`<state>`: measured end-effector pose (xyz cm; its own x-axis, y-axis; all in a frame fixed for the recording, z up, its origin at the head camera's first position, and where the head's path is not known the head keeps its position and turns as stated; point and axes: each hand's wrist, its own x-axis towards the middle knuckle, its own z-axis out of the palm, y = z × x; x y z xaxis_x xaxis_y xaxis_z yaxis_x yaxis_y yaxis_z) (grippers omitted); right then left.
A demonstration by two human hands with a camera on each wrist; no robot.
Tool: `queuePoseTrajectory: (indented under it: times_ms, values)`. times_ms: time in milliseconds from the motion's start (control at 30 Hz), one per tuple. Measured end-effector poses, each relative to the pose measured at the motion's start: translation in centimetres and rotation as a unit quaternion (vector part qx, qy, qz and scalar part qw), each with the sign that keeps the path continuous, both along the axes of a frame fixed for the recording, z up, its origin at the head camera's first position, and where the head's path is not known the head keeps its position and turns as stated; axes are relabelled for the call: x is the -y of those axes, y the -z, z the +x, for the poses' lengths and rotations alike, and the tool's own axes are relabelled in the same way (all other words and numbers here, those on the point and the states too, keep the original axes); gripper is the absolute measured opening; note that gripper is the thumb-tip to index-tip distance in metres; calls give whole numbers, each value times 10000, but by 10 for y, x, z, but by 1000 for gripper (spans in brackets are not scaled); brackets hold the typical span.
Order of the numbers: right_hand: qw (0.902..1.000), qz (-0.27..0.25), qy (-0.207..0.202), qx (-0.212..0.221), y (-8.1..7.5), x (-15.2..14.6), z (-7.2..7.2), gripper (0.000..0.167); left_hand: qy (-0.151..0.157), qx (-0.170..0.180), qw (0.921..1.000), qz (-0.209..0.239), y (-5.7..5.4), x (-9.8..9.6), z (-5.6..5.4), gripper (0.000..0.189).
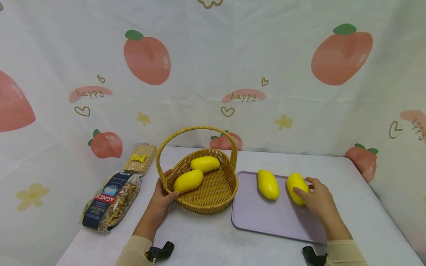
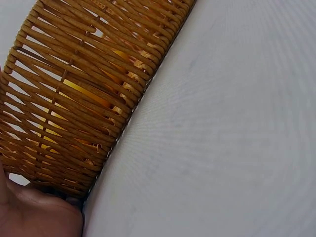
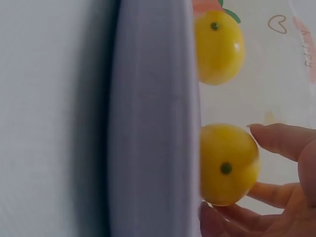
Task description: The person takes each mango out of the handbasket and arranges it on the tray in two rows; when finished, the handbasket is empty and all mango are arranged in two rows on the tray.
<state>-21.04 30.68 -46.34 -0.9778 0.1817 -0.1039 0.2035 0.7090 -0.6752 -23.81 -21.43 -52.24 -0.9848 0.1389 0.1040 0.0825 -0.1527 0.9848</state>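
Observation:
My left hand (image 1: pixel 162 201) grips the left side of a round wicker basket (image 1: pixel 208 208), its thumb on the rim. In the left wrist view the basket's woven wall (image 2: pixel 74 98) stands on the white table, with yellow showing through its gaps. Two yellow mangoes lie inside, a rear one (image 1: pixel 205 164) and a front one (image 1: pixel 188 181). My right hand (image 1: pixel 320 199) holds another mango (image 1: pixel 296 188) on the lilac tray (image 1: pixel 256 221), thumb on one side and fingers round the other. To its left on the tray lies one more mango (image 1: pixel 268 184).
At the left lie a clear bag of pasta (image 1: pixel 110 201) with a dark label and, behind it, a pack of pale grains or beans (image 1: pixel 141 159). The basket's tall arched handle (image 1: pixel 196 128) rises above it. A printed cloth (image 1: pixel 199 74) hangs behind the table.

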Motion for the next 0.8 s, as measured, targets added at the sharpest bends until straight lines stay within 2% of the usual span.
queuePoseTrajectory:
  times_ms: [267, 500, 633, 800]
  values:
    - [10000, -13, -63, 68, -4, 0, 2, 81, -4, 14, 10000, -15, 0, 1, 0, 85]
    - [9999, -69, -44, 145, -16, -5, 4, 86, -33, 22, 10000, -15, 0, 1, 0, 85]
    - [9995, -274, 21, -125, -22, -9, 8, 86, -36, 45, 10000, -15, 0, 0, 0, 85]
    - [9947, -636, 113, -795, -30, -9, 16, 86, -34, 29, 10000, -19, -1, 0, 0, 86]
